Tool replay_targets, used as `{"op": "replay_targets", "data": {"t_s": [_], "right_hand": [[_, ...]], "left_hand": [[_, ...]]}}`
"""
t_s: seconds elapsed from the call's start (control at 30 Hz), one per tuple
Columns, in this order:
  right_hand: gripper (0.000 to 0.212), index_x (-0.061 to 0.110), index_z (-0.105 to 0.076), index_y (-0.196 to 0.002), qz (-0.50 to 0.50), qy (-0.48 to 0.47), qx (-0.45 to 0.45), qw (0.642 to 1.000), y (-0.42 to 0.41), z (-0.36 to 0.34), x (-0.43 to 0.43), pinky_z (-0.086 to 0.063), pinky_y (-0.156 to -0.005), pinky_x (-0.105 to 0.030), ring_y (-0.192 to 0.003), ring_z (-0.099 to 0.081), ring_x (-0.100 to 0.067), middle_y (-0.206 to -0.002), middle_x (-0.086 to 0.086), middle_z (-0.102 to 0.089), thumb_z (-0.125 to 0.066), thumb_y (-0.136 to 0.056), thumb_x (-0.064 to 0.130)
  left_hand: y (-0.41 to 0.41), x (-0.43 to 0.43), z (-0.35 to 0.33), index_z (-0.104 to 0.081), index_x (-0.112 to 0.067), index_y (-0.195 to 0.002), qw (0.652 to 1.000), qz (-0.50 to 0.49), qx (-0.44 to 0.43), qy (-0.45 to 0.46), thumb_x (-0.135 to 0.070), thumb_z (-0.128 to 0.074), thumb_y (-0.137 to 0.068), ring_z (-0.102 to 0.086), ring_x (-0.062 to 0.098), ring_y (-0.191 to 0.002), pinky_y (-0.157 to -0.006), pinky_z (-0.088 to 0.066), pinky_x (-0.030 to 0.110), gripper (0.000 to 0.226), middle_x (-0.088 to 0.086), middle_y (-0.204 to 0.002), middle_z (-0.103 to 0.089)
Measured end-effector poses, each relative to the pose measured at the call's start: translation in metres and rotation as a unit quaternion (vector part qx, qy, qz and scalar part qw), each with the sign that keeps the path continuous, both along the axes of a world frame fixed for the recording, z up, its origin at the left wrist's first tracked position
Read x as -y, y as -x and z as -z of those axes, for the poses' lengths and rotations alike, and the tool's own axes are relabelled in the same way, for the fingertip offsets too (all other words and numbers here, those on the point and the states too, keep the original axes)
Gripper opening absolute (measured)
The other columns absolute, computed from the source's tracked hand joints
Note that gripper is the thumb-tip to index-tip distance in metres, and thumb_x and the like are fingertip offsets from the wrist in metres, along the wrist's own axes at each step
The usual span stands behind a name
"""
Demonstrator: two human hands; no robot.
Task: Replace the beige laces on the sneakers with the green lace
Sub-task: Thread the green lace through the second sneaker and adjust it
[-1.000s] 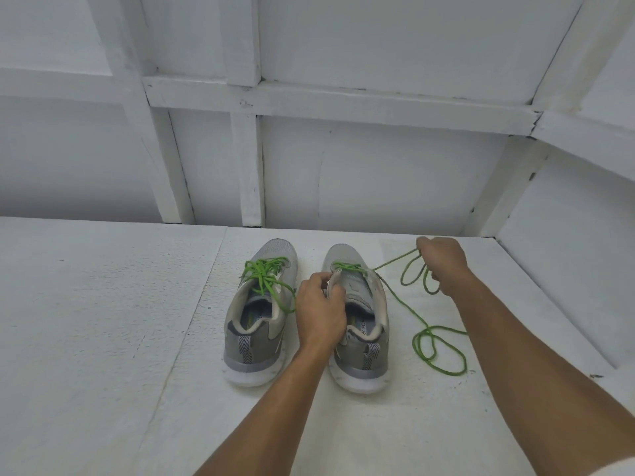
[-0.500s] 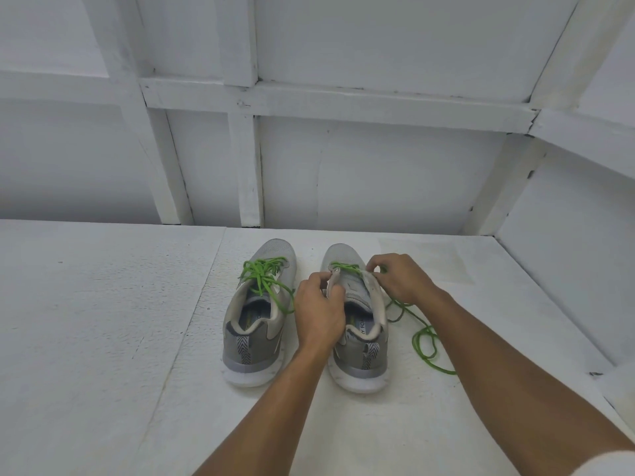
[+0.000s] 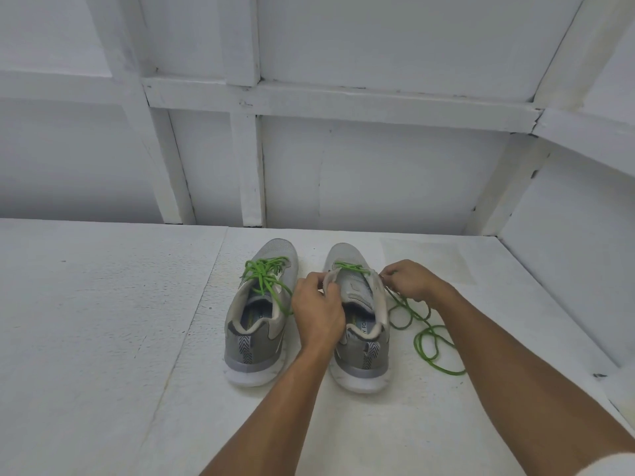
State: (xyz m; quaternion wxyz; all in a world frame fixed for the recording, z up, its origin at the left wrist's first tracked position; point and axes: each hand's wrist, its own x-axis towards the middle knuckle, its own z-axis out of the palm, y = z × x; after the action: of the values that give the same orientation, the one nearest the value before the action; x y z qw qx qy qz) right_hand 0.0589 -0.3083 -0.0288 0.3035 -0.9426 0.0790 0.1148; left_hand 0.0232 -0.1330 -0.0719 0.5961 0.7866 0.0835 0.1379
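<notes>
Both hands are on the right sneaker (image 3: pixel 357 304)! The left hand (image 3: pixel 318 310) curls over its left-side eyelet flap, thumb and fingers gripping the fabric. At the sneaker's right edge the right hand (image 3: pixel 410 280) pinches the green lace (image 3: pixel 416 343), fingertips closed narrow right by the eyelets. One green bar crosses the toe-end eyelets. The rest of the lace trails from those fingers into loose loops on the white surface (image 3: pixel 103 321) just beside the sneaker. Its insole reads "Y FO", the rest hidden. Just beside it on the other side stands the left sneaker (image 3: pixel 261 314), green-laced, its insole print too small to read.
</notes>
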Motion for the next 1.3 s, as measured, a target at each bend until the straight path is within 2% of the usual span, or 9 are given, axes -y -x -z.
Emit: {"op": "replay_targets", "data": {"t_s": [0.13, 0.37, 0.53, 0.6, 0.7, 0.8, 1.0, 1.13, 1.3], "right_hand": [[0.030, 0.015, -0.055, -0.058, 0.103, -0.074, -0.065, 0.990, 0.002, 0.004, 0.001, -0.021, -0.046, -0.025, -0.051, -0.026, -0.015, -0.066, -0.004, -0.039, -0.054, -0.087, 0.010], [0.028, 0.013, -0.041, -0.063, 0.152, -0.116, -0.054, 0.980, -0.001, 0.004, -0.018, -0.023, -0.044, -0.023, -0.049, -0.026, -0.014, -0.059, -0.002, -0.036, -0.047, -0.090, 0.012], [0.012, 0.009, -0.068, -0.090, 0.064, -0.110, 0.025, 0.992, -0.002, -0.008, -0.013, -0.024, -0.041, -0.020, -0.048, -0.032, -0.010, -0.063, 0.003, -0.048, -0.059, -0.091, 0.017], [0.010, 0.013, -0.071, -0.094, 0.039, -0.123, 0.053, 0.990, -0.001, -0.010, -0.011, -0.029, -0.041, -0.016, -0.046, -0.041, -0.006, -0.065, 0.005, -0.054, -0.063, -0.090, 0.015], [0.011, 0.010, -0.073, -0.097, 0.015, -0.112, 0.057, 0.992, 0.000, -0.008, -0.011, -0.042, -0.057, -0.014, -0.070, -0.060, -0.008, -0.079, 0.000, -0.066, -0.064, -0.091, 0.010], [0.011, 0.009, -0.071, -0.098, 0.015, -0.118, 0.063, 0.991, -0.001, -0.001, -0.011, -0.046, -0.065, -0.017, -0.080, -0.063, -0.013, -0.094, -0.008, -0.069, -0.062, -0.092, 0.007], [0.017, 0.011, -0.067, -0.092, 0.015, -0.107, 0.067, 0.992, 0.000, 0.009, -0.013, -0.046, -0.083, -0.032, -0.095, -0.061, -0.023, -0.098, -0.006, -0.068, -0.052, -0.098, 0.013], [0.025, 0.008, -0.066, -0.093, 0.021, -0.076, 0.046, 0.996, -0.002, 0.009, -0.015, -0.043, -0.077, -0.033, -0.092, -0.058, -0.024, -0.099, -0.010, -0.067, -0.046, -0.101, 0.019], [0.039, 0.010, -0.056, -0.070, 0.036, -0.050, 0.034, 0.998, -0.001, 0.006, -0.014, -0.038, -0.067, -0.031, -0.080, -0.056, -0.025, -0.083, -0.012, -0.063, -0.041, -0.103, 0.026]], "left_hand": [[0.001, -0.001, 0.000, -0.065, -0.017, -0.092, 1.000, -0.003, 0.014, 0.014, -0.021, -0.056, -0.093, -0.057, 0.018, -0.085, -0.076, -0.045, 0.030, 0.011, 0.003, -0.093, -0.059], [0.000, -0.002, -0.001, -0.065, -0.016, -0.093, 1.000, 0.002, -0.002, 0.001, -0.024, -0.057, -0.092, -0.059, 0.019, -0.088, -0.080, -0.049, 0.035, 0.012, 0.002, -0.095, -0.061], [-0.018, 0.000, -0.024, -0.061, -0.019, -0.117, 0.988, 0.114, -0.068, -0.079, -0.030, -0.060, -0.084, -0.059, 0.023, -0.104, -0.090, -0.050, 0.038, 0.035, 0.002, -0.119, -0.056], [-0.034, 0.008, -0.038, -0.063, -0.023, -0.118, 0.973, 0.160, -0.061, -0.153, -0.030, -0.058, -0.084, -0.057, 0.026, -0.109, -0.094, -0.049, 0.041, 0.035, 0.003, -0.127, -0.054], [-0.060, 0.020, -0.050, -0.069, -0.021, -0.110, 0.914, 0.224, -0.092, -0.326, -0.028, -0.053, -0.087, -0.052, 0.030, -0.113, -0.097, -0.047, 0.041, 0.028, 0.006, -0.120, -0.063], [-0.078, 0.025, -0.048, -0.066, -0.016, -0.115, 0.860, 0.249, -0.122, -0.428, -0.030, -0.055, -0.088, -0.055, 0.029, -0.108, -0.093, -0.048, 0.040, 0.032, 0.008, -0.115, -0.064], [-0.094, 0.029, -0.033, -0.066, -0.020, -0.116, 0.841, 0.270, -0.141, -0.447, -0.037, -0.060, -0.085, -0.054, 0.027, -0.112, -0.098, -0.046, 0.041, 0.036, 0.004, -0.119, -0.063], [-0.099, 0.027, -0.033, -0.065, -0.017, -0.117, 0.822, 0.284, -0.114, -0.480, -0.030, -0.056, -0.093, -0.053, 0.025, -0.116, -0.102, -0.038, 0.036, 0.029, 0.002, -0.120, -0.062], [-0.098, 0.025, -0.035, -0.066, -0.014, -0.115, 0.831, 0.285, -0.101, -0.467, -0.014, -0.052, -0.091, -0.054, 0.024, -0.115, -0.106, -0.038, 0.037, 0.028, 0.004, -0.121, -0.063]]}}
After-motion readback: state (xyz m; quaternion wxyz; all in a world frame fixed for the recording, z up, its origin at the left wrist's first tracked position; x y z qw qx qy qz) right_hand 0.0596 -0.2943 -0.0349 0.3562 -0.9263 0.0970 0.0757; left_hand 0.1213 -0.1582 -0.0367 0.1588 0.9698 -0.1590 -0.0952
